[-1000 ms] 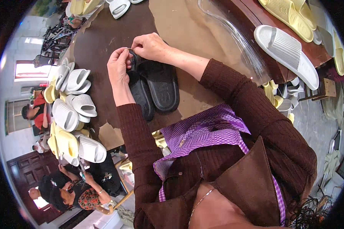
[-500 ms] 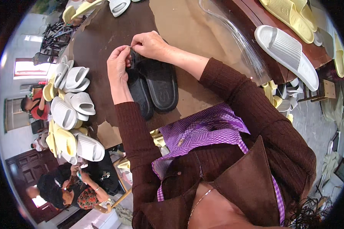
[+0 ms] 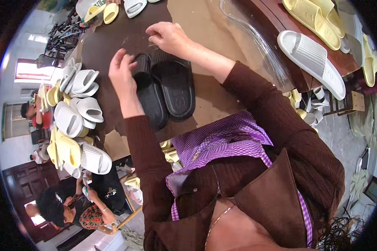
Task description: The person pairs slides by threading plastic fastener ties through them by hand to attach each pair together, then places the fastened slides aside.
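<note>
A pair of black slippers lies side by side on the brown table, soles down. The left black slipper [image 3: 152,102] sits partly behind the right one [image 3: 178,92], whose strap is half hidden by my right hand. Beside the left slipper's strap is my left hand [image 3: 123,79], fingers apart and slightly blurred, nothing visible in it. Above the right slipper's strap hovers my right hand [image 3: 169,39], its fingers loosely bent and apart from the thumb, with nothing visible between them.
White and yellow slippers [image 3: 88,109] are stacked along the table's left edge. A white slipper [image 3: 312,58] and yellow slippers [image 3: 316,21] rest at the right. A bundle of clear strands [image 3: 264,46] lies on the brown paper. A co-worker [image 3: 81,209] sits at lower left.
My fingertips were pinched together above the black slippers; now the hands are apart. The left moved left and its fingers spread, while the right rose slightly and loosened.
</note>
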A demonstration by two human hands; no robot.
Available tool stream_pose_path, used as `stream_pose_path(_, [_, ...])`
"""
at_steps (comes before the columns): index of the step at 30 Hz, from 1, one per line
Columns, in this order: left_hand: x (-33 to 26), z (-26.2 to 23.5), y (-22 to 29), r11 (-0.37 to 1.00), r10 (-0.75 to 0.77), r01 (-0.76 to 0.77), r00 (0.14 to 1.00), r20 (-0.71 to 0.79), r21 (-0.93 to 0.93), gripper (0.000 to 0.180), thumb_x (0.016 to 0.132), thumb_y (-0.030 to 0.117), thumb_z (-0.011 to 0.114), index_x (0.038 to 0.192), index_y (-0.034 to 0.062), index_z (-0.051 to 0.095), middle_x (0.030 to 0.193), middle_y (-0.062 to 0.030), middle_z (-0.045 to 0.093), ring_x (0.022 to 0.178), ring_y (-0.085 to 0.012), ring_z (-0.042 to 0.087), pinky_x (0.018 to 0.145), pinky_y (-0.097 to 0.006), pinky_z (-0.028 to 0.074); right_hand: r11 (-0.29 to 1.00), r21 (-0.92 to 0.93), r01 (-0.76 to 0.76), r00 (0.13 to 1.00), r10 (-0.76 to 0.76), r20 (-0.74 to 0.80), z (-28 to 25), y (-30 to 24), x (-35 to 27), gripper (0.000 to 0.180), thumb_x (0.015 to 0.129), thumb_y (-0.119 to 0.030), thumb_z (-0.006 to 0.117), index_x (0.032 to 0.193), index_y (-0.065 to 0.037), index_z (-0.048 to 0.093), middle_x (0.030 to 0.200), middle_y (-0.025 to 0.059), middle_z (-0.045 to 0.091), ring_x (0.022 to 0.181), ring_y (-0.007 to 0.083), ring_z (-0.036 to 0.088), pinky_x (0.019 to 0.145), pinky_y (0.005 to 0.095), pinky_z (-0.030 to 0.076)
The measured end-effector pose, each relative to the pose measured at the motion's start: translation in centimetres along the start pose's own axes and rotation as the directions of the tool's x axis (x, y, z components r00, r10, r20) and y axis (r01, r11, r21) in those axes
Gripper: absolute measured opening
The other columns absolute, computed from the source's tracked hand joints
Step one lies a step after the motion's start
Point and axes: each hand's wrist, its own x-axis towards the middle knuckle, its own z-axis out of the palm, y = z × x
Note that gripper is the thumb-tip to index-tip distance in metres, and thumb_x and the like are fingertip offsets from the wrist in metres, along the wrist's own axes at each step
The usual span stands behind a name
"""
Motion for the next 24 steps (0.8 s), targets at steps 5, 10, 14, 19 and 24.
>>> stream_pose_path(5, [-1.8, -6.4, -0.2, 0.836, 0.125, -0.087, 0.992, -0.034, 0.542, 0.034, 0.085, 0.018, 0.056, 0.111, -0.0043, 0.055, 0.097, -0.0076, 0.059, 0.081, -0.0135, 0.055, 0.073, -0.025, 0.044, 0.995, 0.096, 0.024, 0.932, -0.057, 0.357, -4.9, -3.0, -0.6, 0.016, 0.076, -0.018, 0.061, 0.082, -0.004, 0.065, 0.075, 0.0149, 0.062, 0.073, 0.0294, 0.061, 0.067, 0.0356, 0.049])
stream_pose_path(10, [-4.9, -6.2, -2.9, 0.873, -0.250, 0.214, 0.968, 0.026, 0.439, 0.042, 0.087, 0.023, 0.055, 0.118, -0.0043, 0.049, 0.113, -0.0118, 0.054, 0.097, -0.0178, 0.051, 0.083, -0.030, 0.043, 0.976, -0.162, -0.148, 0.602, 0.218, 0.768, -4.6, -3.7, -5.6, 0.045, 0.068, -0.039, 0.065, 0.086, 0.002, 0.063, 0.083, 0.0224, 0.062, 0.082, 0.0365, 0.060, 0.074, 0.0426, 0.048])
stream_pose_path(14, [-6.6, -6.5, -0.5, 0.818, -0.375, 0.365, 0.924, -0.070, 0.444, 0.040, 0.089, 0.025, 0.049, 0.118, -0.0026, 0.049, 0.105, -0.0091, 0.055, 0.082, -0.0159, 0.052, 0.069, -0.029, 0.045, 0.957, -0.155, -0.245, 0.693, 0.284, 0.662, -2.5, -6.3, -5.2, 0.046, 0.067, -0.037, 0.067, 0.081, 0.006, 0.061, 0.081, 0.0239, 0.061, 0.080, 0.0365, 0.061, 0.073, 0.0416, 0.049])
stream_pose_path(19, [-6.7, -5.1, -1.8, 0.906, -0.258, 0.252, 0.966, -0.030, 0.340, 0.039, 0.088, 0.026, 0.053, 0.118, 0.0027, 0.048, 0.087, -0.0065, 0.054, 0.069, -0.0109, 0.048, 0.054, -0.022, 0.041, 0.936, -0.298, -0.188, 0.809, 0.320, 0.493, -0.1, -3.2, -5.1, 0.033, 0.068, -0.027, 0.064, 0.078, 0.005, 0.061, 0.081, 0.0224, 0.061, 0.075, 0.0359, 0.062, 0.068, 0.0426, 0.050])
stream_pose_path(24, [-6.7, -3.8, -2.0, 0.961, -0.272, 0.266, 0.959, 0.074, 0.080, 0.036, 0.090, 0.024, 0.050, 0.118, 0.0014, 0.046, 0.089, -0.0075, 0.055, 0.070, -0.0126, 0.052, 0.055, -0.022, 0.044, 0.890, -0.457, -0.014, 0.946, 0.159, 0.281, -1.2, -1.2, -2.2, 0.018, 0.062, -0.013, 0.058, 0.073, 0.001, 0.059, 0.079, 0.0195, 0.059, 0.072, 0.0324, 0.063, 0.060, 0.0423, 0.051])
